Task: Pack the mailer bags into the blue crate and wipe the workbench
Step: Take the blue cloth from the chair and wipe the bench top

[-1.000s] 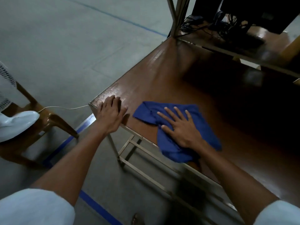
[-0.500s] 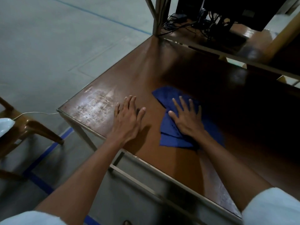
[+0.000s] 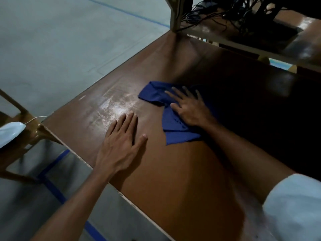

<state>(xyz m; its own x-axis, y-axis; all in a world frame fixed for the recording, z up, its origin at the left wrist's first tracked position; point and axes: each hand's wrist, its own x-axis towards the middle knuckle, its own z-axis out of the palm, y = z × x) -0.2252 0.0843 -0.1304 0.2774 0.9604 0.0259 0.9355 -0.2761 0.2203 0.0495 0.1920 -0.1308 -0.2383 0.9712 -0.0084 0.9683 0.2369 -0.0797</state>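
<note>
A dark blue cloth lies crumpled on the brown workbench. My right hand presses flat on the cloth with its fingers spread. My left hand rests flat on the bare benchtop, a hand's width to the left of the cloth, fingers straight. A scuffed, shiny patch of the bench lies just beyond my left fingertips. No mailer bags and no blue crate are in view.
A metal upright and a raised shelf with tangled black cables stand at the bench's far edge. A brown chair holding a white object sits on the floor at left. Blue tape marks the floor.
My right hand has pushed the cloth away from the near edge, further onto the bench. My left hand has left the bench corner and now lies flat on the top.
</note>
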